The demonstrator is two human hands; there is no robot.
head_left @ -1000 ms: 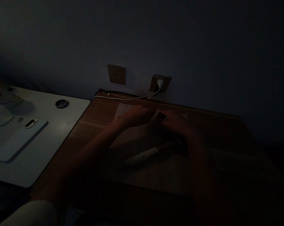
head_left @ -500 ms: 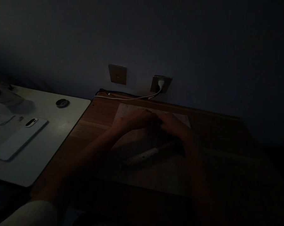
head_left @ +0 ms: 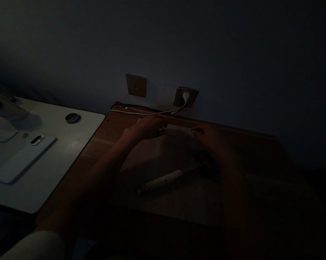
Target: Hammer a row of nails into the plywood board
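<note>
The left fingers (head_left: 159,126) curl beside a small white scrap (head_left: 161,127); the right fingers (head_left: 195,130) touch the far edge of a pale sheet (head_left: 163,151), well apart. The dimness hides whether either grips. The sheet lies on the worktop (head_left: 109,144), with a hammer (head_left: 163,180) nearer.

White smartphone (head_left: 23,164) with black oval camera bar, on a white counter (head_left: 71,131), round dark disc (head_left: 72,118), beige wall plate (head_left: 136,85), beige socket (head_left: 186,96) with white plug (head_left: 186,96) and white cable (head_left: 149,113)

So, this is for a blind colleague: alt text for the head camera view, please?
In dim light, the left hand and right hand are at the far edge of a pale sheet on a wooden desk, near a hammer.
</note>
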